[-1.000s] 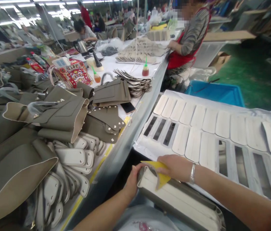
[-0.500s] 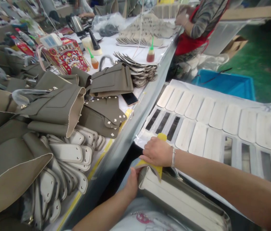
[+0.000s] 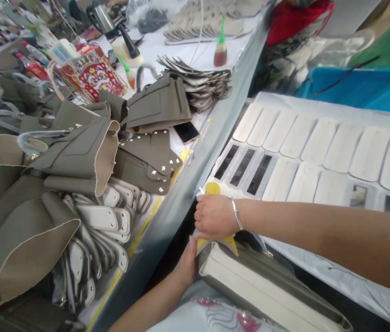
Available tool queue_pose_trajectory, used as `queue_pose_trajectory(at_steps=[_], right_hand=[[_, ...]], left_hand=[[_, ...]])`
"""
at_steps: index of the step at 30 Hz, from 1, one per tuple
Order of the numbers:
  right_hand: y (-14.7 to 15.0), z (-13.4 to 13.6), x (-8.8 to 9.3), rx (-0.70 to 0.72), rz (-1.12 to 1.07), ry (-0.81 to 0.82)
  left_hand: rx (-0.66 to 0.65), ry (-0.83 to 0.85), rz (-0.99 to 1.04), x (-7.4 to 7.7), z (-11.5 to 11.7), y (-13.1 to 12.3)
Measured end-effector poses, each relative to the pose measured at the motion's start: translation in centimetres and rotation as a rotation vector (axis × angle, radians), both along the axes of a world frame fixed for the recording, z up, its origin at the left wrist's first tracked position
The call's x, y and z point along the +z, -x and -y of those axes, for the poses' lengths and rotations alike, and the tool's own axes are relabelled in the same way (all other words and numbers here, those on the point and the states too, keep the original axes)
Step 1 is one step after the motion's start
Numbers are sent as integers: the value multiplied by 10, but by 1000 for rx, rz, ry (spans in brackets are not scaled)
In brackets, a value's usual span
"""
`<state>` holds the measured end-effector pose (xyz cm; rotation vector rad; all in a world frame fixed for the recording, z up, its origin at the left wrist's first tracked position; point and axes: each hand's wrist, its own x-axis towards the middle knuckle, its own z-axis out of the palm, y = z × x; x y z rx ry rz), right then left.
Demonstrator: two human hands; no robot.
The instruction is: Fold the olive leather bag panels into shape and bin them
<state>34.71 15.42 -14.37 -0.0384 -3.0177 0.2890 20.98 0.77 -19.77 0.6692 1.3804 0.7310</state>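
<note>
An olive bag [image 3: 271, 286] with a cream inner face lies across my lap, its near end up by my hands. My right hand [image 3: 215, 216], with a bracelet at the wrist, is closed around a yellow tool [image 3: 213, 188] whose rounded top sticks out above the fist. The tool's wider yellow lower edge shows under the fist, against the end of the bag. Below and to the left, my left hand [image 3: 188, 263] grips that same end of the bag, thumb up; its other fingers are mostly hidden.
Olive bag bodies [image 3: 73, 152] and pale strap pieces [image 3: 98, 216] are heaped on the left table. A phone [image 3: 187, 132] lies near its edge. Pale panels [image 3: 285, 131] line the right-hand table, beyond which stands a blue bin [image 3: 364, 87]. A glue bottle [image 3: 220, 54] stands farther back.
The view has tilted down and shifted. My right hand and the yellow tool have moved slightly left, over the bag's end. My left hand keeps its hold. The co-worker's arms have left the view.
</note>
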Motion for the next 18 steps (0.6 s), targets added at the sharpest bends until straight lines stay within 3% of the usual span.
queue_pose_trajectory(at_steps=[6, 13, 18], right_hand=[[-4, 3, 0, -22, 17, 58], [-5, 10, 7, -104, 86, 73], [-7, 11, 3, -124, 87, 79]], left_hand=[[-12, 7, -28, -7, 4, 0], [-59, 9, -61, -5, 1, 1], [-8, -58, 37, -21, 4, 6]])
